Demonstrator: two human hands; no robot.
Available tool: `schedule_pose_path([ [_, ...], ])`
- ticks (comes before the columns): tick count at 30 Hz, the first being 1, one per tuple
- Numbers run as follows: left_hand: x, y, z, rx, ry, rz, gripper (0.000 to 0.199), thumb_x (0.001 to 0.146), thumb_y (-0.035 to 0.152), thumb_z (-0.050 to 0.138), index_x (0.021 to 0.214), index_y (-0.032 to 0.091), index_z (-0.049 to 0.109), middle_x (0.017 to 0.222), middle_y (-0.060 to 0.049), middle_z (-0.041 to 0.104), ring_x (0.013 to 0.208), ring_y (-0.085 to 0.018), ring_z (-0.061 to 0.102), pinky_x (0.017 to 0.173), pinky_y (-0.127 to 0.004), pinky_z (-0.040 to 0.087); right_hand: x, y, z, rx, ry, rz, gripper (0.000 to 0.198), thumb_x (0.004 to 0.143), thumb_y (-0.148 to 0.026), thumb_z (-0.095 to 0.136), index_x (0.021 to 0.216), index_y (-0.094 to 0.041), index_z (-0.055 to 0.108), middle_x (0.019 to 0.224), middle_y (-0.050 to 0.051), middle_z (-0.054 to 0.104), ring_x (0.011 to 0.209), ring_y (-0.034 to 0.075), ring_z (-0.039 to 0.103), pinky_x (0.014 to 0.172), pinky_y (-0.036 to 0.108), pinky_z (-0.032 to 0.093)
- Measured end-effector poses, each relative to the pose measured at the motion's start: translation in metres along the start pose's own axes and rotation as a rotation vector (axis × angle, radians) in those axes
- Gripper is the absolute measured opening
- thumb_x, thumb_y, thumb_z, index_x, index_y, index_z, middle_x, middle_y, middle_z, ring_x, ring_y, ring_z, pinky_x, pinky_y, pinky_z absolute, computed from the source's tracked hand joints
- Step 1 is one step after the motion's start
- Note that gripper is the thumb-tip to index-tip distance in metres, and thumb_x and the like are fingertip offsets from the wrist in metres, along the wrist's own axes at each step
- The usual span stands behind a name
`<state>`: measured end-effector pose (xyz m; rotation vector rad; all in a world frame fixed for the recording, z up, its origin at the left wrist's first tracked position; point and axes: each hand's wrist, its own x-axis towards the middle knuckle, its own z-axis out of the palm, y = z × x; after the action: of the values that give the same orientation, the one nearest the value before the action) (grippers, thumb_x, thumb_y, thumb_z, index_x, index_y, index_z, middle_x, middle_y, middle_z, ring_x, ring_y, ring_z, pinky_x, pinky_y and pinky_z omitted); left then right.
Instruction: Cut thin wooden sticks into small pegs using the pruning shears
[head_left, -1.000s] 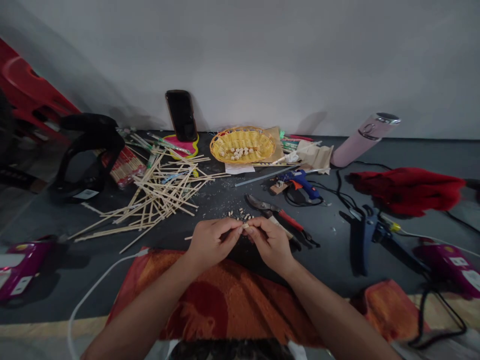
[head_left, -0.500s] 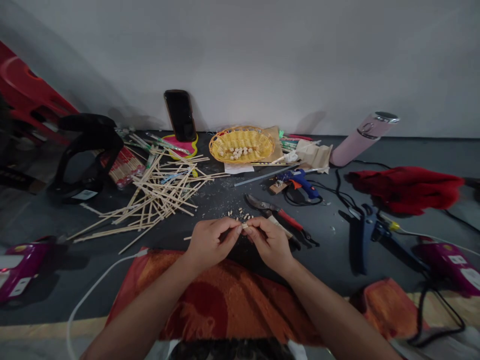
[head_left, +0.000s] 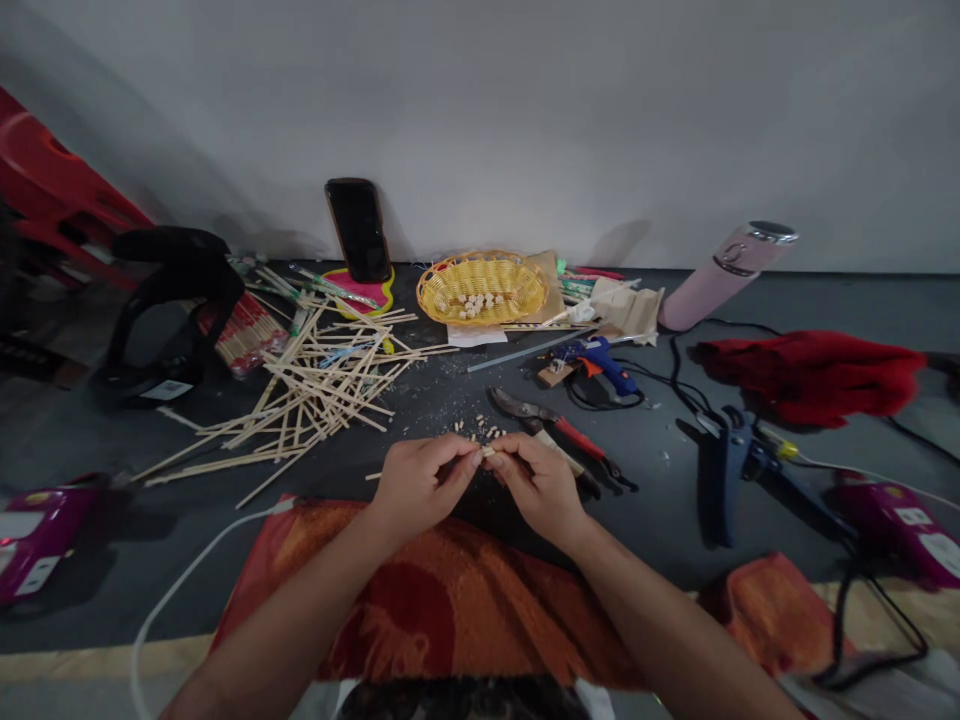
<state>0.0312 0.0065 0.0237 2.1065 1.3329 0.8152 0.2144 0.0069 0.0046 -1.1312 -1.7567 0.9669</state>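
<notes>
My left hand (head_left: 426,478) and my right hand (head_left: 541,486) meet at the middle of the dark table, thumbs and forefingers pinched together. Between the fingertips is a small pale wooden piece (head_left: 488,451), held by both hands; its exact shape is mostly covered. Just beyond the fingers lie several short cut stick pieces (head_left: 480,422) among crumbs. Red-handled pruning shears (head_left: 559,428) rest right beside my right hand. A yellow woven basket (head_left: 538,285) at the back holds a cluster of small wooden pieces (head_left: 480,304). Loose wooden sticks (head_left: 315,390) are heaped on the left.
A phone (head_left: 358,230) leans on the wall. Right of the basket lie a blue glue gun (head_left: 611,368) and a pink tumbler (head_left: 720,285). Farther right are a red cloth (head_left: 817,375) and blue-handled cutters (head_left: 727,470). An orange towel (head_left: 480,610) lies under my forearms.
Both hands keep their pinch on the small wooden piece, with hardly any movement. The whole view has shifted very slightly; nothing else visibly differs.
</notes>
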Motion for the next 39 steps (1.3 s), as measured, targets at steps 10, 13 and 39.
schedule_pose_path([
  [10, 0.0002, -0.0004, 0.0, 0.0, -0.003, -0.021, 0.019, 0.091, 0.03, 0.051, 0.088, 0.02, 0.067, 0.075, 0.0, 0.07, 0.066, -0.012, 0.063, 0.064, -0.022, 0.043, 0.0002, 0.0001, 0.0003, 0.009, -0.005, 0.01, 0.014, 0.092, -0.028, 0.052, 0.089, -0.021, 0.063, 0.075, 0.002, 0.065, 0.065, 0.013, 0.059, 0.061, 0.024, 0.046],
  [13, 0.0, 0.0003, -0.0005, -0.008, -0.005, -0.02, 0.019, 0.091, 0.029, 0.051, 0.088, 0.021, 0.067, 0.075, 0.001, 0.07, 0.067, -0.011, 0.063, 0.064, -0.022, 0.042, 0.0, -0.0002, 0.0002, 0.0, -0.001, 0.009, 0.014, 0.092, -0.028, 0.052, 0.089, -0.021, 0.063, 0.075, 0.001, 0.065, 0.064, 0.013, 0.059, 0.061, 0.024, 0.046],
  [39, 0.0002, -0.0021, 0.0003, 0.01, 0.0, -0.008, 0.021, 0.091, 0.031, 0.051, 0.087, 0.02, 0.068, 0.071, 0.001, 0.068, 0.062, -0.011, 0.06, 0.062, -0.022, 0.04, 0.0002, 0.0012, 0.0, 0.003, -0.008, -0.043, 0.01, 0.092, -0.023, 0.053, 0.09, -0.019, 0.062, 0.074, 0.0, 0.063, 0.065, 0.012, 0.058, 0.063, 0.023, 0.046],
])
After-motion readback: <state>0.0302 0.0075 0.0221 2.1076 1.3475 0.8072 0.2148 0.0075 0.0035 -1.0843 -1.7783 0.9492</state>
